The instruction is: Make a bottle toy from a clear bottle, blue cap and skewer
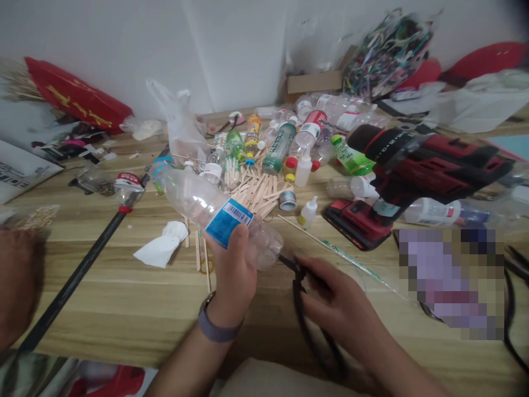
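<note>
My left hand is wrapped round a clear plastic bottle with a blue label. The bottle lies slantwise, its base toward my right hand. Blurred by motion, my right hand grips a dark tool with black loop handles, which looks like scissors. The tool's tip touches or nearly touches the bottle's base. Behind the bottle, wooden sticks lie in a pile on the table. A crumpled white tissue lies left of my left hand.
A red and black power drill stands at the right. Many plastic bottles crowd the back. A long dark pole crosses the left side, near another person's blurred arm. A thin stick lies before the drill.
</note>
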The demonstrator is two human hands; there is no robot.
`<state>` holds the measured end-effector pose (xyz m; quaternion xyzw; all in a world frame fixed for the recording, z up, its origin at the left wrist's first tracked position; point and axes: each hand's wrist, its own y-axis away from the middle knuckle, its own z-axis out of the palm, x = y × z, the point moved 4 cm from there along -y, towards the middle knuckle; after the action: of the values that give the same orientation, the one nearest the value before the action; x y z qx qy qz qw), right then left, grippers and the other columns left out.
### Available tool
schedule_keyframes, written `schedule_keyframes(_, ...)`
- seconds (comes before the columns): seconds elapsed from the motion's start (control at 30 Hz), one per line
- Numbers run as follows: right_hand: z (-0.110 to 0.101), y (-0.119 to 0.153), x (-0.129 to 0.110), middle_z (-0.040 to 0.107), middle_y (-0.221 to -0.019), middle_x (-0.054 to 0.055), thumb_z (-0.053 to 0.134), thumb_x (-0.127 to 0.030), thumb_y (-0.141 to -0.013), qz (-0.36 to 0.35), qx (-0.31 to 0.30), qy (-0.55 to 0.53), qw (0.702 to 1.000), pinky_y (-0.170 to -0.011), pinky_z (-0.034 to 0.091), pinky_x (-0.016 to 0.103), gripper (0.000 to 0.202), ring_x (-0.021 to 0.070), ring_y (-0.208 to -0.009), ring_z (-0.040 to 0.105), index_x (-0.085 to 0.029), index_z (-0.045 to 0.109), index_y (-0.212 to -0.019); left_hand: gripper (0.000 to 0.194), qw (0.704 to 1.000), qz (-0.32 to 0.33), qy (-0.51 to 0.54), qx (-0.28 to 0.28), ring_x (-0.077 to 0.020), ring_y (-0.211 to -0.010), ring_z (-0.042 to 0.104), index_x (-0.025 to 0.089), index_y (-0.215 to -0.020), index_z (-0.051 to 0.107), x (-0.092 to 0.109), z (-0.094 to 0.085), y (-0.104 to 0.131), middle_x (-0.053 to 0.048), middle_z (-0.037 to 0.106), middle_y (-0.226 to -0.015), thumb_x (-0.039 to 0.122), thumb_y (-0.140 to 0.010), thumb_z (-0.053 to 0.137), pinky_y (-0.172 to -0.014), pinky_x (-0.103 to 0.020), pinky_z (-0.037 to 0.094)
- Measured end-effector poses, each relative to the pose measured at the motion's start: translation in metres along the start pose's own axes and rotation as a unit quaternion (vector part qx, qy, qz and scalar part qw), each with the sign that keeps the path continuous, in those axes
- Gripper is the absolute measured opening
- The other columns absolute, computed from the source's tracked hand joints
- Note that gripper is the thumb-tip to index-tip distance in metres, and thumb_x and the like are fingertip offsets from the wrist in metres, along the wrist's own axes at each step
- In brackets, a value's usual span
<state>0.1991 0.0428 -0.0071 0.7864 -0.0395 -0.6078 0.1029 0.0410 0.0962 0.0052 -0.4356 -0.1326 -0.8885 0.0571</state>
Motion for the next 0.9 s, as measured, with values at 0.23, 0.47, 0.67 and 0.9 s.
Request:
schedule_keyframes(0.23,0.003,0.003,0.025,0.063,-0.088,0.006,0.056,-0.040,-0.080,-0.038,-0.022,0.138,0.989,-0.067,0.048,0.033,0.056,0.0204,-0.073,0.060,-0.020,0.065,-0.131,0.036,0.992,0.006,0.112,0.054,-0.0143,-0.064,0.068,0.016,-0.083,0.067,0.047,0.004,-0.035,-0.003,0.070,-0.070,0.044,-0.094,0.047,-0.065,-0.026,0.057)
schedule_keyframes(0.47,0.010,0.001,0.071,0.063,-0.096,0.010,0.047,-0.025,-0.088,-0.136,0.053,0.419,0.896,-0.066,0.058,0.039,0.053,0.0263,-0.080,0.070,-0.020,0.057,-0.140,0.038,0.973,-0.151,0.165,0.064,-0.0155,-0.066,0.067,0.015,-0.088,0.064,0.040,0.012,-0.031,-0.006,0.069,-0.073,0.048,-0.094,0.046,-0.062,-0.025,0.058)
schedule_keyframes(0.67,0.014,0.002,0.068,0.065,-0.098,0.013,0.057,-0.023,-0.089,-0.233,0.082,0.453,0.856,-0.069,0.063,0.037,0.048,0.0256,-0.083,0.071,-0.010,0.059,-0.134,0.038,0.966,-0.172,0.190,0.043,-0.0167,-0.067,0.068,0.014,-0.093,0.063,0.040,0.020,-0.026,-0.006,0.068,-0.074,0.048,-0.095,0.045,-0.062,-0.025,0.058)
schedule_keyframes(0.9,0.012,0.009,0.056,0.070,-0.098,0.011,0.064,-0.025,-0.086,-0.286,0.092,0.493,0.817,-0.068,0.061,0.049,0.039,0.0311,-0.083,0.069,-0.015,0.066,-0.124,0.035,0.956,-0.205,0.204,0.048,-0.0167,-0.071,0.069,0.014,-0.098,0.062,0.037,0.023,-0.022,-0.007,0.069,-0.080,0.047,-0.094,0.051,-0.065,-0.024,0.058)
